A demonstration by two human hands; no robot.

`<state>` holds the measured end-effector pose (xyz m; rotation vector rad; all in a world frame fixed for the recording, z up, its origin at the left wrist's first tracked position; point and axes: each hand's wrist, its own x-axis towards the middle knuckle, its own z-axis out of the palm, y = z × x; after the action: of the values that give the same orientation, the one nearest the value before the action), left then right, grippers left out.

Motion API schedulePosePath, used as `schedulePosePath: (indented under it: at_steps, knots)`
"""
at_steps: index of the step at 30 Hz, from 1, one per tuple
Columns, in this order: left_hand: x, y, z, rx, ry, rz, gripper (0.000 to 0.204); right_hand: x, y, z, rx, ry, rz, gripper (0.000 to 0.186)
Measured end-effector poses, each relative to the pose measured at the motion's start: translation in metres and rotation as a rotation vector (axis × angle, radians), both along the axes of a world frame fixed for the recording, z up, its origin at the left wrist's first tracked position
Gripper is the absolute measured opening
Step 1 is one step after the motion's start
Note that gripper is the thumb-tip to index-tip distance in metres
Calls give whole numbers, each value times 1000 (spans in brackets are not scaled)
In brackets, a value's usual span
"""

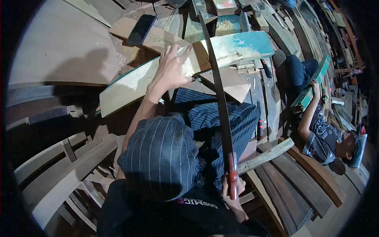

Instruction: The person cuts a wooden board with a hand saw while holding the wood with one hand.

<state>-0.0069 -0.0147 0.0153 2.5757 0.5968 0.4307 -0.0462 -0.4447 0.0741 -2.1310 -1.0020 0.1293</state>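
Observation:
My left hand (pixel 169 71) grips a long white board (pixel 126 87) with chipped teal paint and a brown patch, fingers bent over its upper side. My right hand (pixel 233 203) is closed on the red handle (pixel 233 173) of a hand saw. The long dark blade (pixel 219 94) runs upward across the board, just right of my left fingers. Beneath the board are my bent legs in striped trousers (pixel 233 126). A black phone (pixel 141 28) rests on a plank above my left hand.
At right, another person (pixel 321 134) holds a teal board (pixel 310 85). A pale stick (pixel 264 156), dark planks (pixel 284 189) and a red-black tool (pixel 259 126) lie right of me. Slatted wood pieces (pixel 67 173) fill the lower left; a pale panel (pixel 63 43) is upper left.

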Motion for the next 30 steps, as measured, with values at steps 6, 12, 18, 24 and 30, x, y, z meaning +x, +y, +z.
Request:
schedulePosePath:
  at_steps: [6,12,18,24,30]
  knots:
    - [2,4,-1,-56,-45,-33,97,11,2,-11,29,-31,29,23]
    - [28,-20,-24,-94,-48,-74,83,65,116,-19,155,58,-46,12]
    - [12,-7,-16,10,14,-9,85,73,150,-9,199,122,-22,12]
    - [4,6,4,3,-26,7,94,-2,2,-3,-18,9,-76,14]
    - [-4,1,4,23,-50,7,95,10,22,2,-91,136,-52,19]
